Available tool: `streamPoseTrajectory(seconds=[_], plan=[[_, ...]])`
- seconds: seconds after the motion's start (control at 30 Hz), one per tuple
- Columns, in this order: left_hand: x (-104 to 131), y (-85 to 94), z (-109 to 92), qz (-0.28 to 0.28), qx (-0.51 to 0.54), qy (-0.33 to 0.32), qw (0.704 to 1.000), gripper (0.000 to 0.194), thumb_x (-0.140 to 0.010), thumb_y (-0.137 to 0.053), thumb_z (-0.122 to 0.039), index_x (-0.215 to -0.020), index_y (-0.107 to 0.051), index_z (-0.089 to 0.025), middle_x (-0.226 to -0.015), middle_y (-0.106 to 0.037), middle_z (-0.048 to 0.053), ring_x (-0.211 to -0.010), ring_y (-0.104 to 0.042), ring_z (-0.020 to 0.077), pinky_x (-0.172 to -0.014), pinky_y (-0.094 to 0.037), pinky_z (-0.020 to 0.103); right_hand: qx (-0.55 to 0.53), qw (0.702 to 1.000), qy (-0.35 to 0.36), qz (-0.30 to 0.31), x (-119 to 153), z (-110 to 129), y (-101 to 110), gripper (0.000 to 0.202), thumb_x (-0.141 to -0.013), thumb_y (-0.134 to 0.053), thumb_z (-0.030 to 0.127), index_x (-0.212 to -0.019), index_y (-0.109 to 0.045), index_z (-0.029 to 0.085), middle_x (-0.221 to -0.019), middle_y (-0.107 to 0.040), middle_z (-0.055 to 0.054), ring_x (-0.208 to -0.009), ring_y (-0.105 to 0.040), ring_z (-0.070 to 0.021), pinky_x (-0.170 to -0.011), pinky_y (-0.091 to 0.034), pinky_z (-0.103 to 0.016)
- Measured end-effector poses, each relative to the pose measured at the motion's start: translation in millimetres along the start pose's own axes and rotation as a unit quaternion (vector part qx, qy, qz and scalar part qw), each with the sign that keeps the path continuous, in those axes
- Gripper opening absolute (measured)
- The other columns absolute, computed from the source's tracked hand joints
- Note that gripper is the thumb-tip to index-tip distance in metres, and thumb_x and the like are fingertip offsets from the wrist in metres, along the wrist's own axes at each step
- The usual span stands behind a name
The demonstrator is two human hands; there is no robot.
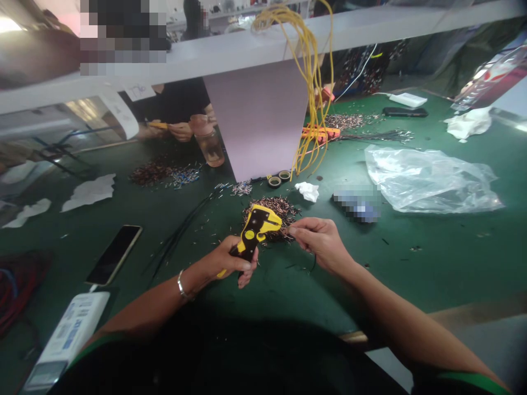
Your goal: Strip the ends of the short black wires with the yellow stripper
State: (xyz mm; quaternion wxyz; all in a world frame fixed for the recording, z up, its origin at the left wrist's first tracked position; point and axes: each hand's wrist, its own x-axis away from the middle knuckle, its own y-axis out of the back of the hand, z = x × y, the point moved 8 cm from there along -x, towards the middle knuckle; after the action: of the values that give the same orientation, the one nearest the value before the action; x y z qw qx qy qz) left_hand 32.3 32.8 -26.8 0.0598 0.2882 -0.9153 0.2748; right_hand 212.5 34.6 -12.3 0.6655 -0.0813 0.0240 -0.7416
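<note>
Starting at the lower left of the frame with a bundle of red and blue wires [14, 291]. Next, lying at a slant on the green desk [432, 241]: a white power bank [68, 334], with a short white lead running to a dark-screened phone [115, 255]. Above these, at the upper left, a torn sheet of paper [88, 193] and a heap of brown clippings [150, 171]. Behind that heap, another person's hands [181, 130], holding a yellow tool [158, 125], beside an orange-tinted bottle [212, 145]. Fanning out at left of centre: loose dark wires [181, 230].

At centre, left hand [234, 258] with a silver bracelet [181, 284] on the wrist, fingers closed around the handles of a yellow-and-black wire stripper [253, 230]. Holding the stripper tilted, with its head toward the right, over a pile of copper-coloured clippings [288, 206]. Behind the pile, two tape rolls [274, 181] near the base of an upright pale panel [261, 120]. Just right of centre, right hand [323, 241], fingers pinched on a thin dark wire [315, 263], near the stripper head; wire end too small to make out.

Above, yellow cables [308, 66] draped over a white shelf edge [185, 60], in front of an orange tool [325, 134]. Farther right, a blurred blue object [360, 206], then a clear plastic bag [432, 181]. At the upper right, crumpled white tissue [469, 123] below a tilted clear bottle with a red label [489, 82].
</note>
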Motion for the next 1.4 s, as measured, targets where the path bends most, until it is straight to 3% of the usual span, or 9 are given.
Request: streamPoseTrajectory(seconds=[0.23, 0.47, 0.8, 1.1, 1.4], plan=[[0, 9.3, 5, -0.029, -0.003, -0.010, 1.000, 0.019, -0.069, -0.073, -0.016, -0.077, -0.056, -0.013, -0.042, -0.048, -0.007, -0.030, -0.037, 0.0057, -0.032, -0.036, 0.017, -0.003, 1.000, -0.011, 0.003, -1, -5, 0, 0.014, -0.068, -0.076, 0.032, -0.065, -0.075, 0.018, -0.040, -0.050, 0.005, -0.039, -0.037, -0.0077, -0.039, -0.026, -0.023], [-2, 5.9, -2, 0.018, 0.035, -0.018, 0.999, 0.022, -0.066, -0.071, -0.015, -0.084, -0.060, -0.011, -0.062, -0.056, 0.000, -0.046, -0.051, 0.0101, -0.045, -0.046, 0.025, -0.013, 1.000, -0.011, -0.003, 0, 1, 0, 0.014, -0.066, -0.076, 0.031, -0.064, -0.074, 0.017, -0.041, -0.050, 0.004, -0.039, -0.037, -0.0079, -0.038, -0.025, -0.024], [-6, 20.6, -10, -0.014, 0.094, -0.055, 0.994, 0.030, -0.064, -0.067, -0.012, -0.093, -0.060, -0.012, -0.071, -0.058, 0.002, -0.054, -0.055, 0.0133, -0.052, -0.048, 0.031, -0.003, 1.000, -0.019, -0.017, 1, 1, 1, 0.018, -0.063, -0.078, 0.034, -0.064, -0.074, 0.016, -0.040, -0.050, 0.005, -0.038, -0.037, -0.0071, -0.037, -0.025, -0.022], [-7, 16.5, -20, -0.040, 0.003, -0.107, 0.993, 0.031, -0.069, -0.072, -0.015, -0.097, -0.059, -0.011, -0.072, -0.062, 0.004, -0.056, -0.056, 0.0148, -0.056, -0.049, 0.034, 0.050, 0.998, 0.000, 0.026, 5, -10, -10, 0.015, -0.068, -0.074, 0.032, -0.067, -0.075, 0.018, -0.044, -0.051, 0.004, -0.041, -0.040, -0.0080, -0.040, -0.028, -0.023], [-5, 27.5, -19, -0.115, -0.086, -0.150, 0.978, 0.038, -0.069, -0.080, -0.021, -0.100, -0.060, -0.012, -0.083, -0.063, 0.004, -0.067, -0.062, 0.0152, -0.066, -0.054, 0.034, 0.201, 0.972, 0.083, 0.091, 17, -8, -34, 0.017, -0.075, -0.064, 0.028, -0.068, -0.076, 0.017, -0.060, -0.070, -0.002, -0.053, -0.056, -0.0130, -0.053, -0.043, -0.026]])
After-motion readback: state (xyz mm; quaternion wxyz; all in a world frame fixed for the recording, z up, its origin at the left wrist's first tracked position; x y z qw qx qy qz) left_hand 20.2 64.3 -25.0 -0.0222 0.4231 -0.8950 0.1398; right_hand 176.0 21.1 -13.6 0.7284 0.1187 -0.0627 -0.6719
